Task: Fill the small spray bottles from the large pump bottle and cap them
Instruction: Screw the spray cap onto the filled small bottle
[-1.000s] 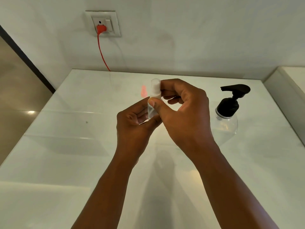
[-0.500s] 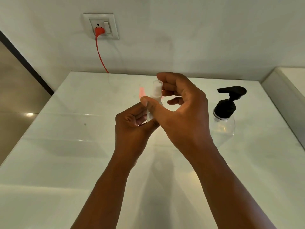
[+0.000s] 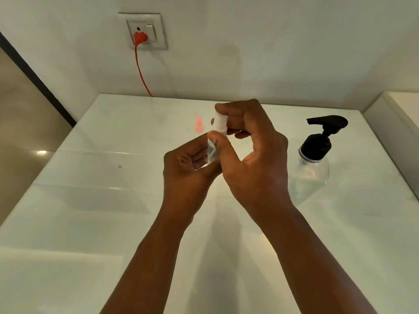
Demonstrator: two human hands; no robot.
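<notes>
A small clear spray bottle (image 3: 212, 152) stands upright in the air above the middle of the white table. My left hand (image 3: 187, 171) grips its lower body from the left. Its white cap (image 3: 220, 122) is pinched between the thumb and fingers of my right hand (image 3: 254, 150), whose forefinger curls over the cap's top. The large clear pump bottle (image 3: 314, 164) with a black pump head stands on the table to the right of my hands, apart from them.
The glossy white table (image 3: 90, 211) meets a white wall at the back. A wall socket (image 3: 145, 31) holds an orange plug, and its orange cord (image 3: 141, 73) drops behind the table. A raised white ledge (image 3: 394, 123) runs along the right.
My right hand has shifted its pinch on the cap, with the forefinger now curled over its top. Both hands and the small bottle stay in about the same place.
</notes>
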